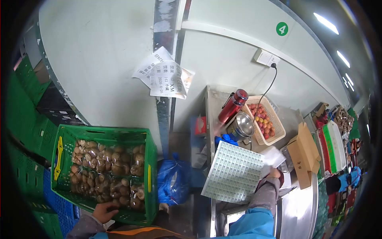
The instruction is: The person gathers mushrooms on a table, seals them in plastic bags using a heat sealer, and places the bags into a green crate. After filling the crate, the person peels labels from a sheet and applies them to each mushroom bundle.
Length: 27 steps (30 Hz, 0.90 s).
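My left hand (105, 212) is at the near rim of a green crate (148, 171), its fingers curled over the edge. Inside the crate lie several clear-wrapped packs of brown mushrooms (107, 159). On the right, my right hand (274, 173) is closed beside a large sheet of printed labels (234, 171), against a white sheet or wrapper (273, 157). Its fingertips are partly hidden, and what they grip is unclear. The label sheet lies tilted over the edge of the work table (294, 115).
A red thermos (234, 105), a metal pot (242, 125), a basket of red fruit (264, 121) and an open cardboard box (304, 155) stand on the table. A blue bag (173, 181) sits right of the crate. Papers (165, 75) hang on the wall.
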Motion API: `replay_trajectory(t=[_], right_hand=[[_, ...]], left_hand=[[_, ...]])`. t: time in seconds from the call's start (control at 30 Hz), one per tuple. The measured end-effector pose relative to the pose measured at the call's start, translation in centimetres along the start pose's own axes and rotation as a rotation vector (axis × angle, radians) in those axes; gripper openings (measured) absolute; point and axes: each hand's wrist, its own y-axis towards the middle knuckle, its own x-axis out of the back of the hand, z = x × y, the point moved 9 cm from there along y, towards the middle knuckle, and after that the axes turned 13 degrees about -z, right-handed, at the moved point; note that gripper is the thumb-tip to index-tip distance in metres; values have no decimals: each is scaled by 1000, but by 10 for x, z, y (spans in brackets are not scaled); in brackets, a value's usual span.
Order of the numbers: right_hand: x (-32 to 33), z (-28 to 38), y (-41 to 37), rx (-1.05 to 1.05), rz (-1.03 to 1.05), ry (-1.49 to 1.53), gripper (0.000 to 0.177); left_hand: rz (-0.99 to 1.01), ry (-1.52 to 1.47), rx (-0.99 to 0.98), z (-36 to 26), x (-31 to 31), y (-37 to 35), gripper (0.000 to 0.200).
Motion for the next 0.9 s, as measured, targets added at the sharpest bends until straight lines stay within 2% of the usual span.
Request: replay_trajectory(t=[0.07,0.1,0.13,0.2,0.23,0.27,0.33,0.37,0.4,0.43,0.5,0.53,0.57,0.6,0.63,0.67,0.7,0.77,0.8,0.83,0.9], right_hand=[[40,65,10,257,-340,-837,29],[39,189,-92,449,-471,-230,34],[34,259,-132,597,-518,-235,32],[4,346,-167,975,-446,-311,23],[-16,373,-188,992,-257,-118,21],[-39,398,-224,1001,-62,72,21],[-92,437,-352,1031,425,86,19],[-105,454,-438,1172,550,-13,14],[-112,462,-516,1313,694,-41,13],[-119,460,-578,1375,851,-12,10],[-113,453,-683,1400,1171,111,14],[-111,446,-718,1363,1306,43,18],[-107,442,-749,1331,1429,-25,22],[-104,446,-766,1297,1492,49,27],[-101,450,-777,1255,1553,113,31],[-107,443,-783,1152,1628,-15,38],[-110,437,-789,1196,1632,-189,42],[-114,423,-815,1235,1696,-252,38],[-113,417,-837,1143,1787,-206,34],[-113,412,-859,1151,1815,-197,34],[-110,407,-903,1056,1924,-78,32]], left_hand=[[14,1,-14,-3,0,1,24],[10,-28,-19,-2,-1,4,25],[4,-60,-25,-1,-1,6,26],[-41,-143,-60,-14,3,13,30],[-77,-222,-89,-29,8,15,34],[-133,-142,-239,-64,19,19,39],[-257,-44,-590,-163,46,22,49],[-348,37,-779,-206,56,15,55],[-420,135,-956,-246,64,3,58],[-426,173,-1050,-273,69,-7,57],[-605,272,-1087,-300,91,-14,46],[-625,302,-1036,-282,106,-11,46],[-476,372,-949,-255,105,5,40],[-324,429,-860,-225,102,15,34],[-336,444,-821,-196,112,12,34],[-326,341,-761,-163,126,7,31],[-322,235,-703,-134,142,-3,27],[-363,281,-623,-86,176,-24,28],[-387,321,-577,-68,190,-36,30],[-402,324,-551,-59,198,-47,30],[-625,267,-584,-60,216,-74,30]])
